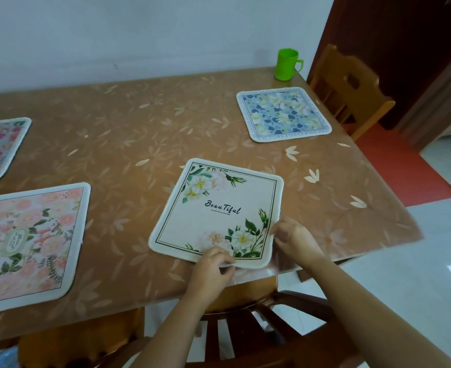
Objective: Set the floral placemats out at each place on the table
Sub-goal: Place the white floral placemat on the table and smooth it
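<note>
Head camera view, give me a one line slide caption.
Both hands, left and right, hold the cream "Beautiful" placemat at the table's near edge.

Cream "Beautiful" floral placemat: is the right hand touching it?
Touching. The head view shows the right hand pinching the near right corner of the cream "Beautiful" floral placemat.

Matt cloth placemats (216, 211), glossy tablecloth (128, 134), plastic cup (286, 64)
</note>
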### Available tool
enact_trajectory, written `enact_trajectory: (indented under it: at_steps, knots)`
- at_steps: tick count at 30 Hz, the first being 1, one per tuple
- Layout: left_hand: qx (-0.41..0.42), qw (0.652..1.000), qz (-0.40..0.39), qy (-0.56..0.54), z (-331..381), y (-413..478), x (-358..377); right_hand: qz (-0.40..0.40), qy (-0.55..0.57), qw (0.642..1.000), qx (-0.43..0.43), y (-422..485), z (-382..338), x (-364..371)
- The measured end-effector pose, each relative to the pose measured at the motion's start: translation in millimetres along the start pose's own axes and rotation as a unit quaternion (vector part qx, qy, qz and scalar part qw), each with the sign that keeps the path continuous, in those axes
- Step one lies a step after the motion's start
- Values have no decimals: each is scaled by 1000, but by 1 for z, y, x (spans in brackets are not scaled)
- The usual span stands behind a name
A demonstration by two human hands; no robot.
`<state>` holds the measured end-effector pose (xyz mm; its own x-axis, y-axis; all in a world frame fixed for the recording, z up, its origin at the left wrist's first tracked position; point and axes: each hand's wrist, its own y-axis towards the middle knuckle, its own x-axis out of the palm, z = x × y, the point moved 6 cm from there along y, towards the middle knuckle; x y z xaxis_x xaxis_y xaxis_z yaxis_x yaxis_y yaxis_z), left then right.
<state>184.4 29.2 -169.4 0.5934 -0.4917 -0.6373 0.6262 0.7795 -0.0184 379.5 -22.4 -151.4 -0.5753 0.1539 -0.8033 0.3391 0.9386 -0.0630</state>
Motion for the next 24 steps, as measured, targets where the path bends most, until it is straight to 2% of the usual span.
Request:
enact_trajectory:
  at_steps: [5,10,20,24]
  knots:
    - [-7,996,52,-69,5,5,-2,-49,-43,995,-81,-17,-26,5]
    - [-6,996,56,-64,5,4,2,-37,-42,987,-150,-31,-62,22]
    - [-15,999,37,-34,-3,3,5,-42,-37,992,-111,-32,-55,31]
    - [-14,998,51,22,-13,4,0,-38,0,997,-73,-30,-38,19]
